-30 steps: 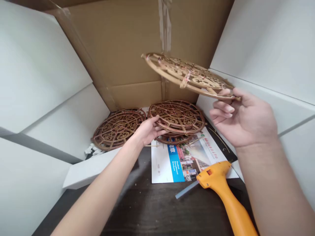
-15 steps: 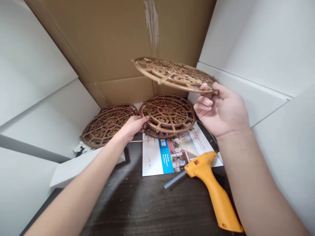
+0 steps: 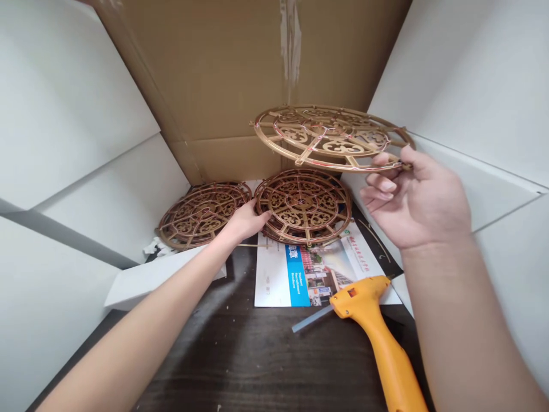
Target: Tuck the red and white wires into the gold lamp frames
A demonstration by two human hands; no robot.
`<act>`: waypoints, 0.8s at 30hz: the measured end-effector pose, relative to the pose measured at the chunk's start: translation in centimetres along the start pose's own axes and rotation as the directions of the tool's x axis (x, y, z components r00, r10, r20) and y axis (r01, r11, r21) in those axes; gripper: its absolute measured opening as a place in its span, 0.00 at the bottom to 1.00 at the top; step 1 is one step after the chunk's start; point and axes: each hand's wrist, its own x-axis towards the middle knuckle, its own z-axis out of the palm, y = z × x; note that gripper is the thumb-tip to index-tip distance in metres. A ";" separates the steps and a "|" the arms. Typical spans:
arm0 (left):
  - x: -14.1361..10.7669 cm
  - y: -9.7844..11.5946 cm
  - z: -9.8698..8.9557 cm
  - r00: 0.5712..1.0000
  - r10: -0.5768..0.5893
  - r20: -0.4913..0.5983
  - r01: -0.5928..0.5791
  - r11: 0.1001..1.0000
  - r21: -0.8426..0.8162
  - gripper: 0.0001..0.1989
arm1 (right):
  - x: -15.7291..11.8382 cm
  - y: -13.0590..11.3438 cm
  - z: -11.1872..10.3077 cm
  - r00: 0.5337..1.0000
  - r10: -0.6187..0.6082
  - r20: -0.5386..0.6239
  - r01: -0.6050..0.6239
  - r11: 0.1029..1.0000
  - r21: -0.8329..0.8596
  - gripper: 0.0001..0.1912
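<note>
Openwork brown lattice disc [image 3: 330,138], red-tied joints, rim pinched by right hand [image 3: 416,200], open left hand [image 3: 244,223] touching 2nd disc [image 3: 304,206]

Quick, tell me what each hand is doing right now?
Left hand: open, fingertips touching the lower lattice disc.
Right hand: closed, pinching the rim of the raised lattice disc, holding it up.

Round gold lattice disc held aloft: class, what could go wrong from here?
The right hand pinches the round gold lattice disc by its rim, so it might drop onto the stacked lattice discs below. The left hand at that stack's edge could shift it. The yellow glue gun lies close to the right forearm and might burn if hot.
</note>
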 end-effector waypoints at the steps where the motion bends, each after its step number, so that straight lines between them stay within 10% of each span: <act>1: 0.2 0.0 0.0 1.000 0.001 0.010 -0.002 0.998 0.057 0.17 | 0.0 0.0 0.0 1.000 0.003 0.002 -0.003 1.000 -0.004 0.15; 24: 2.1 5.8 1.9 0.976 0.185 -0.115 -0.024 0.615 0.788 0.20 | 0.4 0.9 -0.5 0.996 0.017 0.083 -0.001 0.982 -0.191 0.11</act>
